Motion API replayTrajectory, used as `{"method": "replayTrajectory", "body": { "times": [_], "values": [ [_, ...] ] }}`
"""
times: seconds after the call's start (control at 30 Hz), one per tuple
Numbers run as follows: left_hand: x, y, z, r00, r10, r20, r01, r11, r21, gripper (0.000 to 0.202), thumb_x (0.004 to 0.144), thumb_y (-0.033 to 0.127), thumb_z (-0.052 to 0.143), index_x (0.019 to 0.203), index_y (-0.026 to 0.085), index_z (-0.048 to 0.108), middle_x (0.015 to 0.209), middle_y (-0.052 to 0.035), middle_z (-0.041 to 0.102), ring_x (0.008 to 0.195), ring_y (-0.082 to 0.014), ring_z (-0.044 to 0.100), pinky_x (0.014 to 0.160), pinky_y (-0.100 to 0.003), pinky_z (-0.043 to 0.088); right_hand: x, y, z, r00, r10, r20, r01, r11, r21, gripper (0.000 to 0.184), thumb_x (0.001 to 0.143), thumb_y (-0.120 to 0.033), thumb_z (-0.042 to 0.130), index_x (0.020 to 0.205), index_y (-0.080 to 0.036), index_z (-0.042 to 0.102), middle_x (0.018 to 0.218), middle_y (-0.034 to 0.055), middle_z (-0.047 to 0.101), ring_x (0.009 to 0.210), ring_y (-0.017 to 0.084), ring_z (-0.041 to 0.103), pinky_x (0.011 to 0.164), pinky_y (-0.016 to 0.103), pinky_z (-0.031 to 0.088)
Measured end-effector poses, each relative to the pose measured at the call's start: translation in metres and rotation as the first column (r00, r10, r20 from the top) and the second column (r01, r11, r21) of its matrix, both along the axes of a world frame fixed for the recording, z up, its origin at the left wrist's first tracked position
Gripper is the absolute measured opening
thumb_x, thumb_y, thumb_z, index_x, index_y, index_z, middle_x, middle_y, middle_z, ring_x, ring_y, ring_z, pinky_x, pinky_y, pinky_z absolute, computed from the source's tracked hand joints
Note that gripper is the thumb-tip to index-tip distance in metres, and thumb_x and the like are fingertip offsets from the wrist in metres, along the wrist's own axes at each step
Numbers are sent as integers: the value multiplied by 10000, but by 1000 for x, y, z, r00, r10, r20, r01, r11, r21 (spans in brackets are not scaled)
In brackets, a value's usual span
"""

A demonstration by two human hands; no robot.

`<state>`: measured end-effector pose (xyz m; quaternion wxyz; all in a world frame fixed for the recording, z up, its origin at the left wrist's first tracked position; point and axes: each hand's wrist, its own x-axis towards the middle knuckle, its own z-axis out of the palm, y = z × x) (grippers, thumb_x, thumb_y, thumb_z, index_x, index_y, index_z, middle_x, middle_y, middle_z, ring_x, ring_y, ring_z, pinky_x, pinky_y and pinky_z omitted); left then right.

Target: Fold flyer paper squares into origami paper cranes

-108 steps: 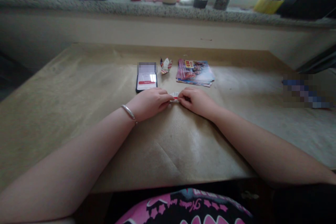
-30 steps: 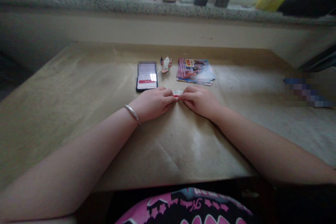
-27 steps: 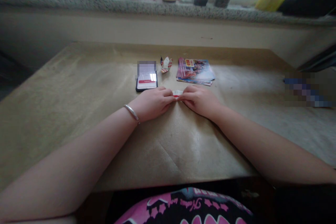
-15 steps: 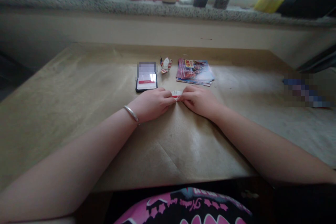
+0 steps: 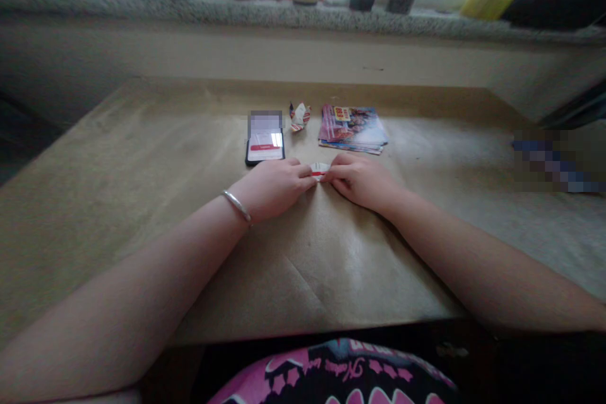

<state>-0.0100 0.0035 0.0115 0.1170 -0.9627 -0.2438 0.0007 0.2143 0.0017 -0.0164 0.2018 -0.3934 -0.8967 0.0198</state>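
A small folded piece of white and red paper (image 5: 320, 170) rests on the brown paper-covered table (image 5: 142, 177), pinched from both sides. My left hand (image 5: 274, 185), with a silver bracelet on the wrist, grips its left end with curled fingers. My right hand (image 5: 360, 180) grips its right end the same way. Most of the paper piece is hidden between my fingertips.
Just beyond my left hand lies a phone (image 5: 264, 145) with a lit screen. A small folded paper figure (image 5: 300, 117) and a stack of colourful leaflets (image 5: 351, 128) lie further back. The stone windowsill (image 5: 284, 11) carries bottles and jars.
Both hands stay pinched on the small paper piece, with only slight finger shifts. The view has barely moved.
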Motion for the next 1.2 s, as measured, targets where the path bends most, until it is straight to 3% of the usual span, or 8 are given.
{"method": "replayTrajectory", "body": {
  "times": [0.23, 0.47, 0.7, 0.93, 1.2],
  "values": [
    [-3, -1, 5, 999, 32, -25, -31, 999, 18, 299, 917, 140, 502, 1164, 209, 656, 1008, -42, 685, 911, -191, 610, 757, -299, 476, 2, 1, -2, 1000, 13, 5, -13, 1000, 2, 261, 909, -213, 488, 918, -205, 748, 877, 74, 654, 810, 176, 562, 720, 286, 407],
    [-8, 5, 8, 996, 65, -62, -68, 997, -39, 296, 912, 112, 502, 1119, 210, 689, 1008, -47, 681, 848, -145, 617, 745, -251, 468, 4, 0, -1, 1000, 17, 21, -18, 999, 30, 255, 900, -203, 496, 922, -199, 750, 882, 77, 664, 790, 174, 562, 709, 287, 404],
    [-8, 6, 9, 995, 82, -62, -88, 991, -101, 280, 902, 105, 491, 1072, 179, 701, 1018, -69, 683, 847, -164, 625, 774, -283, 479, 5, 0, -3, 999, 25, 23, -26, 999, 47, 257, 902, -200, 495, 937, -200, 750, 888, 79, 665, 812, 178, 573, 713, 284, 408],
    [-6, 4, 1, 999, 53, 0, -53, 998, -38, 283, 936, 189, 464, 1142, 176, 658, 985, -76, 664, 843, -181, 593, 746, -297, 467, 5, -1, -2, 996, 22, 91, -30, 995, 93, 269, 923, -215, 470, 989, -209, 731, 946, 75, 680, 842, 184, 569, 698, 288, 392],
    [-1, 0, 3, 998, 61, -34, -62, 998, -27, 292, 931, 156, 461, 1136, 160, 668, 958, -85, 640, 837, -181, 572, 745, -295, 461, 8, -1, 3, 982, 30, 188, -54, 991, 121, 268, 907, -203, 478, 1001, -235, 727, 1005, 55, 693, 861, 190, 576, 688, 299, 375]
  ]
}}
